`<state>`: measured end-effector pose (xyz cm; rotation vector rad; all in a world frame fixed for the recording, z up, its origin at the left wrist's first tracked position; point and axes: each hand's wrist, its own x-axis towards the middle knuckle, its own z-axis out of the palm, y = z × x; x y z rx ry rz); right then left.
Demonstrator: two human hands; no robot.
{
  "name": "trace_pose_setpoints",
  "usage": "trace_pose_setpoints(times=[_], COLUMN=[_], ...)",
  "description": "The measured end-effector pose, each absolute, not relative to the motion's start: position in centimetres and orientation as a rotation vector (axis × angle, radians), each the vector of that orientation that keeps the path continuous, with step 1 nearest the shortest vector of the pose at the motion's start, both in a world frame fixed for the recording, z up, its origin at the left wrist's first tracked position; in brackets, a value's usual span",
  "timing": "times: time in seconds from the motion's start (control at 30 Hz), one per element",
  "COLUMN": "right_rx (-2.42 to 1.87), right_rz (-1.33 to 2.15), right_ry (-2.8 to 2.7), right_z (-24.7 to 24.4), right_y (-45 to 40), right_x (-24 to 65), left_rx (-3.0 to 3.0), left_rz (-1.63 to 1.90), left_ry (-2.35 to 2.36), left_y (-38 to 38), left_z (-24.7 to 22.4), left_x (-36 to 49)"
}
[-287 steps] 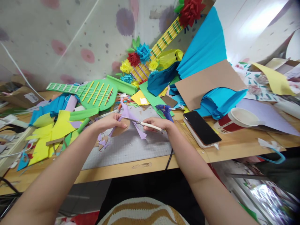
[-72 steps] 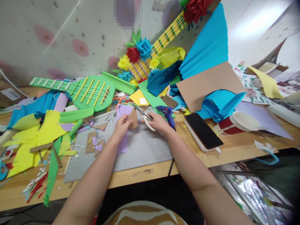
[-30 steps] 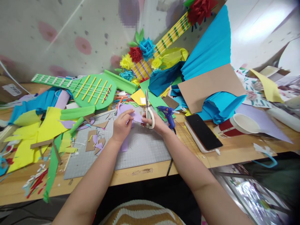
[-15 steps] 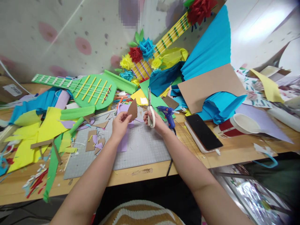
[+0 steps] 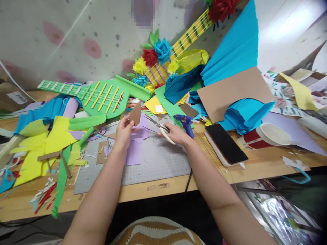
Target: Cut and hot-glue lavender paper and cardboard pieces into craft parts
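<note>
Between the thumb and fingers of my left hand (image 5: 124, 130) is a small leaf-shaped piece of brown cardboard (image 5: 135, 114), held upright. My right hand (image 5: 174, 133) grips white-handled scissors (image 5: 166, 134), their parted blades pointing left and away from me. The blade tips are apart from the cardboard. Under both hands lies a grey cutting mat (image 5: 163, 163) with a sheet of purple paper (image 5: 134, 153) on it. A blue glue gun (image 5: 186, 124) rests just beyond my right hand.
A green paper instrument (image 5: 107, 98) lies at the back left; a yellow one with paper flowers (image 5: 163, 51) leans on the wall. A phone (image 5: 226, 143), a paper cup (image 5: 263, 136) and cut cardboard (image 5: 235, 88) are on the right. Yellow paper (image 5: 58, 132) and scraps cover the left.
The scissors have swung from pointing straight away from me to pointing left, and their blades have opened. My left hand has moved slightly left with the cardboard piece.
</note>
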<state>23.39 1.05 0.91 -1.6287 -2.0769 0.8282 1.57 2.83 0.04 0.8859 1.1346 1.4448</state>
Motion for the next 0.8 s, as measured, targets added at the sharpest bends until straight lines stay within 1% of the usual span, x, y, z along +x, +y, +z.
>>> trace_pose_setpoints(times=[0.07, 0.2, 0.4, 0.6, 0.8], right_rx=[-1.601, -1.587, -1.586, -1.616, -1.65], right_rz=[0.819, 0.776, 0.746, 0.807, 0.761], right_ry=[-2.165, -2.21, -2.254, -2.228, -2.246], right_z=[1.0, 1.0, 0.9, 1.0, 1.5], right_y=[0.8, 0.0, -0.2, 0.0, -0.2], right_x=[23.1, 22.0, 21.5, 21.8, 21.7], left_rx=[0.824, 0.736, 0.737, 0.769, 0.692], left_rz=[1.436, 1.296, 1.134, 1.091, 1.077], left_ry=[1.111, 0.995, 0.86, 0.887, 0.89], left_y=[2.7, 2.0, 1.4, 1.5, 1.5], left_z=[0.3, 0.9, 0.7, 0.3, 0.2], left_x=[1.5, 2.2, 3.2, 2.9, 3.0])
